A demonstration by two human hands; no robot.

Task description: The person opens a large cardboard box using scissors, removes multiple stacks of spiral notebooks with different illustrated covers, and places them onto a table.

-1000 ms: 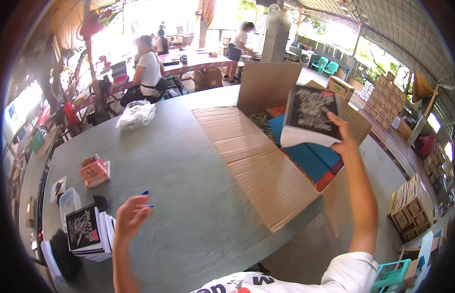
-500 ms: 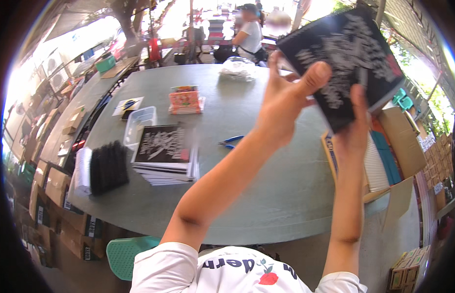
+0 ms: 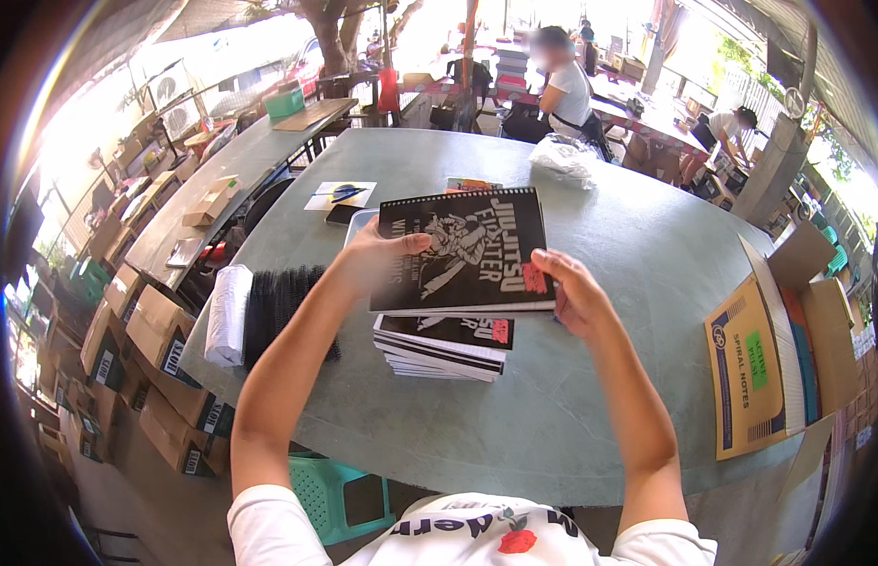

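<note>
Plainly between grips (image 3: 371, 251) (image 3: 573, 293): black notebook (image 3: 467, 255)

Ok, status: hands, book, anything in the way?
Left hand and right hand gripping black-covered book at opposite sides. Book partly hides book stack; contact unclear. Nothing visibly blocking hands.

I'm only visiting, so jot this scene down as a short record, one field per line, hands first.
Left hand: grips the left side of a black-covered book, thumb on the cover
Right hand: grips its right side
Partly hidden by it: stack of similar books
Surface: grey table
Toward the left: black bundle beside a white roll
Toward the right: open cardboard box
Far edge: plastic bag
</note>
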